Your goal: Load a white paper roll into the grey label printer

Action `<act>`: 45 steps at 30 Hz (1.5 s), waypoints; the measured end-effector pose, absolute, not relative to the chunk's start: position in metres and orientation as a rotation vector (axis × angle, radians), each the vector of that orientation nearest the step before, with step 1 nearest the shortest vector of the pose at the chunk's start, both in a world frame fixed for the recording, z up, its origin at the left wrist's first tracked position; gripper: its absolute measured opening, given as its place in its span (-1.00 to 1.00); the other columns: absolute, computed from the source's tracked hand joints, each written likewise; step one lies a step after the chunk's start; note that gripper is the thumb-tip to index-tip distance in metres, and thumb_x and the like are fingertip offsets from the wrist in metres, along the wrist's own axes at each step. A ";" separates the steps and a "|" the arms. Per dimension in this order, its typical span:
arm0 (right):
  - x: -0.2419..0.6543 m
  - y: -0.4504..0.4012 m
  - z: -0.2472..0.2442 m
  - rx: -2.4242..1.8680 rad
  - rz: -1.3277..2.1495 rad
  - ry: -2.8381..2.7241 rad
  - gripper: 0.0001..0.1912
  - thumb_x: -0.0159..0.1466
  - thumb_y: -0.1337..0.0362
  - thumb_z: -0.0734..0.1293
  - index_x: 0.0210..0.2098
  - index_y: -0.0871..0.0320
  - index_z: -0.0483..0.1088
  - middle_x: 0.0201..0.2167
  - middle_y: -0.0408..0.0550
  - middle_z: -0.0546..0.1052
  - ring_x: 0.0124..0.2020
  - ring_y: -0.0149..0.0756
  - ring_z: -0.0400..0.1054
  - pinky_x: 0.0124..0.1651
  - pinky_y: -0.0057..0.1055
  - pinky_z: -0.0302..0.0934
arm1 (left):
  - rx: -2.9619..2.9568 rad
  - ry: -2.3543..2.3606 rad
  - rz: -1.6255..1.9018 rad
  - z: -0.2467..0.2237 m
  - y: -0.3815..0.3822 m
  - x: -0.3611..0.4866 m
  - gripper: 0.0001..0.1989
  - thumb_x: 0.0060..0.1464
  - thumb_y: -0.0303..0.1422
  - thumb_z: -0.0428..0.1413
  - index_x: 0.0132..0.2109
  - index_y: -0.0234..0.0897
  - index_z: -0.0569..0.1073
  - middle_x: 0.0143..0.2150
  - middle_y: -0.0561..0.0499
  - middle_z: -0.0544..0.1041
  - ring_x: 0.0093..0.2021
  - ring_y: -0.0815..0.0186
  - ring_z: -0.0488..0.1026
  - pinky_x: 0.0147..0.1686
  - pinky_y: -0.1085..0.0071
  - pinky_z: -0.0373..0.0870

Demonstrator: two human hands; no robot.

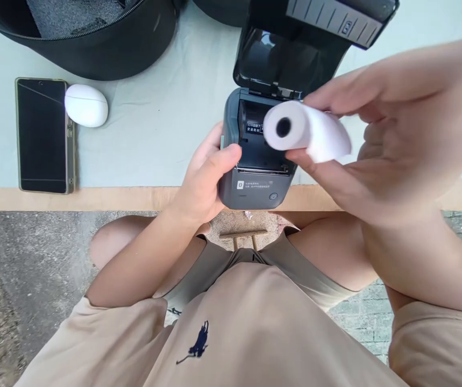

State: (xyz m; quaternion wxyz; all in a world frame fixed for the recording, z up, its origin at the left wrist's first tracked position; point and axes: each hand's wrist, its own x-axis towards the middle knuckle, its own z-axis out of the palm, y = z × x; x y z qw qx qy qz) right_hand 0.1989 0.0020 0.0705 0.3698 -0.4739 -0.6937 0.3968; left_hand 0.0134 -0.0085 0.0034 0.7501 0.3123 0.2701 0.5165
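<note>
My left hand [206, 180] grips the left side of a small dark grey label printer [255, 194], its thumb over the front rim. The printer's lid [291, 51] is swung up and back, so the paper compartment shows. Between the thumb and fingers of my right hand [400, 129] is a white paper roll [323, 131], its dark-holed end turned toward the printer. The roll is just above the right part of the compartment, hiding some of it. Whether it touches the printer I cannot tell. Motion blurs my right hand slightly.
To the left, a phone [42, 137] lies face up beside a white oval case [86, 105]. A black zippered case [134, 45] with grey foam stands open at the back left; part of another black object [222, 11] is behind. The table's wooden edge [134, 199] runs along the front.
</note>
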 end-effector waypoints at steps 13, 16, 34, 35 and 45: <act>0.193 0.013 0.052 -1.001 0.015 -2.333 -0.95 0.24 0.27 0.32 -0.29 0.07 0.37 -0.20 -0.21 0.55 -0.17 -0.23 0.43 -0.16 -0.24 0.27 | 0.710 0.678 1.081 0.011 -0.010 0.015 -0.63 0.08 -0.18 0.16 -0.02 -0.23 0.35 -0.07 -0.04 0.53 0.14 0.09 0.45 -0.14 0.30 0.55; 0.191 0.009 0.053 -0.967 0.027 -2.305 -0.93 0.23 0.27 0.33 -0.27 0.07 0.37 -0.27 -0.19 0.53 -0.24 -0.30 0.42 -0.21 -0.29 0.28 | 0.688 0.686 1.084 0.012 -0.009 0.014 -0.69 0.08 -0.19 0.14 -0.07 -0.24 0.38 -0.11 -0.02 0.54 0.12 0.12 0.46 -0.06 0.28 0.53; 0.187 0.001 0.054 -1.081 0.419 -2.190 -0.72 0.22 0.19 0.34 -0.11 0.13 0.30 -0.14 0.03 0.32 0.00 -0.25 0.27 0.03 -0.17 0.32 | 0.706 0.614 1.139 0.005 -0.010 0.007 -0.60 -0.03 -0.38 0.23 -0.01 -0.19 0.36 -0.18 0.00 0.57 0.10 0.07 0.48 -0.13 0.24 0.59; 0.187 0.001 0.054 -1.067 0.445 -2.197 -0.71 0.21 0.19 0.34 -0.10 0.13 0.29 -0.13 0.03 0.31 0.02 -0.26 0.26 0.04 -0.17 0.32 | 0.707 0.609 1.143 0.005 -0.010 0.007 -0.61 -0.01 -0.36 0.23 -0.02 -0.19 0.37 -0.17 0.00 0.57 0.12 0.06 0.47 -0.10 0.21 0.58; 0.188 0.001 0.052 -1.123 0.694 -2.065 -0.60 0.14 0.16 0.38 -0.06 0.01 0.22 -0.07 0.00 0.27 0.09 -0.19 0.19 -0.13 -0.25 0.36 | 0.741 0.599 1.145 0.003 -0.011 0.006 -0.56 -0.06 -0.43 0.21 0.01 -0.20 0.34 -0.12 -0.05 0.56 0.08 0.03 0.49 -0.19 0.20 0.60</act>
